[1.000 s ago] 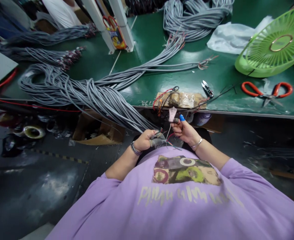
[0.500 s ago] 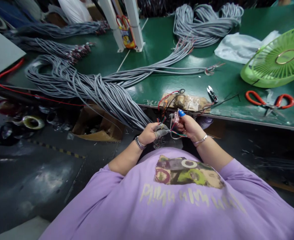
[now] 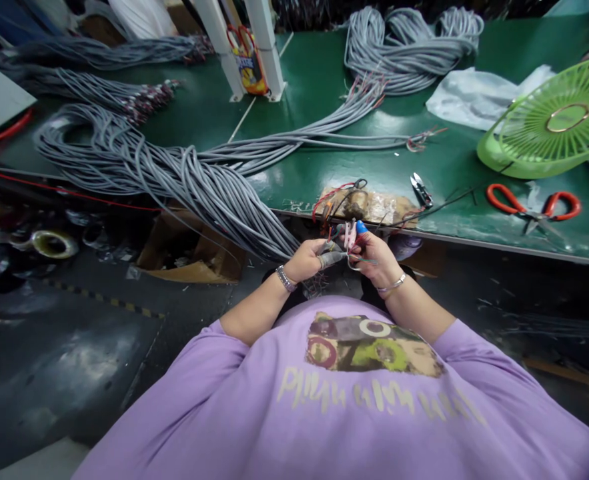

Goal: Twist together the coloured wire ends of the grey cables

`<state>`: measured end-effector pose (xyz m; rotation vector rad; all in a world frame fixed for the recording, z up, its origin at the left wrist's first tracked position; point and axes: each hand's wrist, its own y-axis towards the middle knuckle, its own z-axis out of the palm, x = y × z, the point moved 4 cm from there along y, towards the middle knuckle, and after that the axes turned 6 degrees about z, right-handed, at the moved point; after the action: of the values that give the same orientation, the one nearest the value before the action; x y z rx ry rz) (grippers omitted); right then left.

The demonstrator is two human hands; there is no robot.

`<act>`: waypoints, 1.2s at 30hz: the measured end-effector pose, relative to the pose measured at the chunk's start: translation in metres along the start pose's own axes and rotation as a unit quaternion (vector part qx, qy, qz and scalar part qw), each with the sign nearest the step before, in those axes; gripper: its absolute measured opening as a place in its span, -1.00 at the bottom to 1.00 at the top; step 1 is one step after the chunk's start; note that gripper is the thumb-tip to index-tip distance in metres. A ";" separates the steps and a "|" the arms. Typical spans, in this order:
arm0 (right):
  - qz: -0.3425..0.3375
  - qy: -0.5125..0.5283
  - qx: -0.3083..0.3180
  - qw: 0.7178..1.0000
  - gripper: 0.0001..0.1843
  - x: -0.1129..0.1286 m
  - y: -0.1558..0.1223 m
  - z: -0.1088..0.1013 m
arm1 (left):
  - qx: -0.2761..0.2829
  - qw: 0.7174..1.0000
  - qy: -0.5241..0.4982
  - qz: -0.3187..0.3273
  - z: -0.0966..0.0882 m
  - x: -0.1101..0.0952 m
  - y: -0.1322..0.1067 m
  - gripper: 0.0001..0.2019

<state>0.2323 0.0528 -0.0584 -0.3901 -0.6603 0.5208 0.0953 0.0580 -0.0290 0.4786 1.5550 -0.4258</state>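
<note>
My left hand (image 3: 308,259) is closed round the end of a grey cable that runs out of the big grey cable bundle (image 3: 184,180) hanging over the green table's edge (image 3: 474,237). Its fingertips wear grey covers. My right hand (image 3: 371,257) is pinched on the thin coloured wires (image 3: 348,241) that stick out of that cable end, its thumb capped in blue. Both hands meet just below the table edge, in front of my purple shirt.
On the table lie a brown taped pad with loose wires (image 3: 369,203), small snips (image 3: 421,189), orange-handled scissors (image 3: 534,207), a green fan (image 3: 554,123), a clear plastic bag (image 3: 474,97) and more cable coils (image 3: 409,40). A cardboard box (image 3: 184,250) and tape rolls (image 3: 51,243) sit below left.
My right hand has come down and closer to my left, and both hands now meet on the coloured wires. The hands rose slightly toward the table edge.
</note>
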 end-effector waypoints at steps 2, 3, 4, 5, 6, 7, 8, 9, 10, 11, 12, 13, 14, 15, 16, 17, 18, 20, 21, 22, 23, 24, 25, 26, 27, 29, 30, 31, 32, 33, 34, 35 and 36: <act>-0.002 0.002 0.003 1.000 -0.51 -0.002 0.003 -0.003 | 0.015 1.000 0.001 -0.003 0.001 0.003 0.001 -0.48; -0.002 0.003 0.001 1.000 -0.49 -0.004 0.005 -0.005 | 0.021 1.000 0.002 -0.003 0.001 0.004 0.001 -0.48; -0.001 0.005 0.000 1.000 -0.47 -0.006 0.006 -0.008 | 0.024 1.000 0.002 -0.003 0.001 0.004 0.000 -0.47; -0.001 0.008 0.004 1.000 -0.44 -0.009 0.007 -0.010 | 0.026 1.000 0.004 -0.003 0.001 0.003 -0.001 -0.48; -0.001 0.014 0.014 1.000 -0.42 -0.011 0.008 -0.012 | 0.028 1.000 0.006 -0.002 0.000 0.003 -0.003 -0.48; -0.003 0.020 0.030 0.999 -0.40 -0.013 0.009 -0.014 | 0.032 0.999 0.008 -0.001 -0.001 0.001 -0.005 -0.49; -0.004 0.025 0.047 0.999 -0.38 -0.014 0.008 -0.015 | 0.041 0.999 0.011 -0.001 -0.002 0.000 -0.009 -0.49; -0.003 0.027 0.064 0.998 -0.38 -0.015 0.007 -0.017 | 0.054 0.998 0.014 -0.003 -0.002 -0.001 -0.013 -0.50; 0.002 0.027 0.075 0.997 -0.38 -0.017 0.006 -0.019 | 0.069 0.997 0.019 -0.006 -0.003 -0.003 -0.017 -0.51; 0.008 0.025 0.079 0.997 -0.39 -0.018 0.005 -0.021 | 0.087 0.996 0.023 -0.011 -0.003 -0.004 -0.022 -0.51; 0.013 0.023 0.077 0.997 -0.41 -0.019 0.004 -0.024 | 0.110 0.993 0.028 -0.018 -0.002 -0.005 -0.028 -0.52; 0.019 0.021 0.074 0.997 -0.44 -0.020 0.002 -0.027 | 0.135 0.990 0.034 -0.026 -0.001 -0.006 -0.034 -0.53; 0.022 0.018 0.070 0.997 -0.47 -0.021 0.001 -0.030 | 0.156 0.986 0.040 -0.033 0.000 -0.006 -0.040 -0.54; 0.024 0.015 0.068 0.997 -0.50 -0.022 0.000 -0.033 | 0.165 0.985 0.043 -0.038 0.000 -0.005 -0.045 -0.55; 0.023 0.010 0.068 0.997 -0.55 -0.023 -0.001 -0.035 | 0.153 0.986 0.042 -0.041 -0.001 -0.004 -0.048 -0.56; 0.019 0.005 0.070 0.997 -0.60 -0.024 -0.003 -0.037 | 0.119 0.991 0.037 -0.042 -0.004 -0.003 -0.051 -0.57; 0.010 -0.001 0.076 0.997 -0.67 -0.025 -0.005 -0.039 | 0.068 0.997 0.027 -0.040 -0.009 -0.001 -0.052 -0.56; -0.020 -0.022 0.104 0.994 -0.77 -0.026 -0.012 -0.038 | -0.038 0.999 0.004 -0.034 -0.019 0.002 -0.054 -0.54; -0.033 -0.039 0.127 0.991 -0.72 -0.027 -0.016 -0.035 | -0.072 0.997 -0.005 -0.032 -0.023 0.003 -0.054 -0.53; -0.043 -0.061 0.151 0.986 -0.63 -0.028 -0.020 -0.031 | -0.091 0.995 -0.011 -0.030 -0.025 0.004 -0.054 -0.52; -0.050 -0.088 0.173 0.980 -0.54 -0.030 -0.024 -0.025 | -0.097 0.995 -0.013 -0.029 -0.026 0.004 -0.054 -0.51; -0.058 -0.117 0.187 0.974 -0.47 -0.033 -0.028 -0.020 | -0.098 0.995 -0.013 -0.027 -0.026 0.004 -0.054 -0.51; -0.069 -0.147 0.190 0.968 -0.42 -0.035 -0.031 -0.014 | -0.096 0.995 -0.012 -0.026 -0.025 0.004 -0.053 -0.51; -0.086 -0.173 0.181 0.964 -0.42 -0.038 -0.033 -0.009 | -0.093 0.995 -0.011 -0.024 -0.024 0.004 -0.053 -0.51; -0.107 -0.196 0.163 0.961 -0.45 -0.040 -0.034 -0.005 | -0.090 0.996 -0.010 -0.021 -0.022 0.003 -0.053 -0.51; -0.148 -0.231 0.114 0.955 -0.57 -0.042 -0.034 0.001 | -0.084 0.996 -0.012 -0.020 -0.019 0.004 -0.053 -0.50; -0.165 -0.243 0.090 0.952 -0.63 -0.043 -0.034 0.002 | -0.080 0.996 -0.014 -0.024 -0.017 0.005 -0.054 -0.49; -0.179 -0.253 0.073 0.948 -0.66 -0.043 -0.034 0.002 | -0.076 0.997 -0.017 -0.029 -0.016 0.006 -0.054 -0.49; -0.191 -0.261 0.063 0.944 -0.67 -0.042 -0.034 0.001 | -0.068 0.997 -0.022 -0.037 -0.016 0.007 -0.054 -0.49; -0.200 -0.268 0.060 0.941 -0.68 -0.041 -0.034 0.001 | -0.051 0.997 -0.028 -0.049 -0.016 0.007 -0.054 -0.48; -0.208 -0.274 0.062 0.937 -0.68 -0.040 -0.034 0.000 | -0.024 0.997 -0.035 -0.066 -0.016 0.006 -0.054 -0.48; -0.215 -0.281 0.068 0.933 -0.68 -0.039 -0.036 0.000 | 0.012 0.995 -0.044 -0.086 -0.016 0.005 -0.053 -0.47; -0.219 -0.290 0.077 0.929 -0.69 -0.037 -0.037 0.000 | 0.054 0.991 -0.050 -0.110 -0.016 0.004 -0.053 -0.46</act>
<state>0.2195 0.0015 -0.0576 0.0783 -1.2336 0.2487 0.0531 0.0220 -0.0332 0.3636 1.4978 -0.6957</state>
